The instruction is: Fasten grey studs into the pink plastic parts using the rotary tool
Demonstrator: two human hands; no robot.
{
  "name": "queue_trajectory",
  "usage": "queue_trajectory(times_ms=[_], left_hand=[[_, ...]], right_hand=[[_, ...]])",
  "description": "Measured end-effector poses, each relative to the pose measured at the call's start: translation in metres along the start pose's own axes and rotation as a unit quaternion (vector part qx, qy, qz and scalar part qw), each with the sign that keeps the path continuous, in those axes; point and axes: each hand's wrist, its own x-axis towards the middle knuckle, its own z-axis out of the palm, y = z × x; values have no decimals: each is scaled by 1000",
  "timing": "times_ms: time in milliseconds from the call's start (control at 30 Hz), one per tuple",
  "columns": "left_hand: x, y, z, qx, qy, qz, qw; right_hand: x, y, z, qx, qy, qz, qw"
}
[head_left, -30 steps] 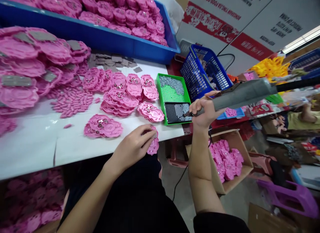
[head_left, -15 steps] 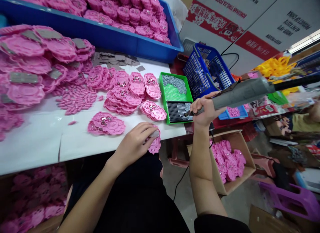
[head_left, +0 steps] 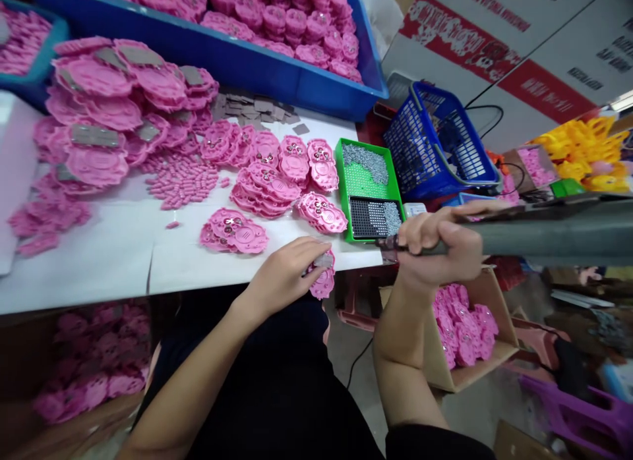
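At the table's front edge, my left hand (head_left: 287, 272) grips a pink plastic part (head_left: 323, 282) that has a grey plate on it. My right hand (head_left: 440, 242) is wrapped around a grey-covered electric screwdriver (head_left: 554, 234), whose tip points left beside the front right corner of a green tray (head_left: 345, 183). Small screws (head_left: 366, 162) lie in that tray, along with a black perforated holder (head_left: 361, 217) partly filled with screws. Stacked pink parts (head_left: 267, 190) with metal bits sit left of the tray, and one small stack (head_left: 233, 232) lies nearer the edge.
Behind is a long blue bin (head_left: 297, 84) of pink parts. Small pink pieces (head_left: 182, 180) and a heap of pink parts with plates (head_left: 99, 130) lie left. A blue basket (head_left: 425, 143) stands right; below it, a cardboard box (head_left: 462, 381) holds pink parts.
The view has shifted. My right hand has moved the screwdriver away from the screw holder to the tray's front corner, tilting it nearly level. My left hand still grips the pink part.
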Motion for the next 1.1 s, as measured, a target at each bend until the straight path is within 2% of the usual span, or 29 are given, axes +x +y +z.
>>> queue_trajectory(times_ms=[67, 133, 200, 400, 833, 1100], left_hand=[[-1, -1, 1, -2, 1, -2, 1000], [-1, -1, 0, -13, -5, -15, 1000], [-1, 1, 0, -30, -11, -39, 999], [4, 5, -2, -68, -5, -91, 993], [7, 5, -4, -73, -22, -105, 991], [7, 9, -5, -73, -9, -100, 992]], right_hand=[[-19, -8, 15, 29, -80, -1, 996], [-34, -7, 30, 56, -151, 42, 986], [-44, 0, 40, 83, -182, 84, 976], [-50, 18, 48, 132, -184, 96, 969], [-51, 24, 46, 143, -216, 87, 962], [-54, 24, 51, 96, -220, 96, 966]])
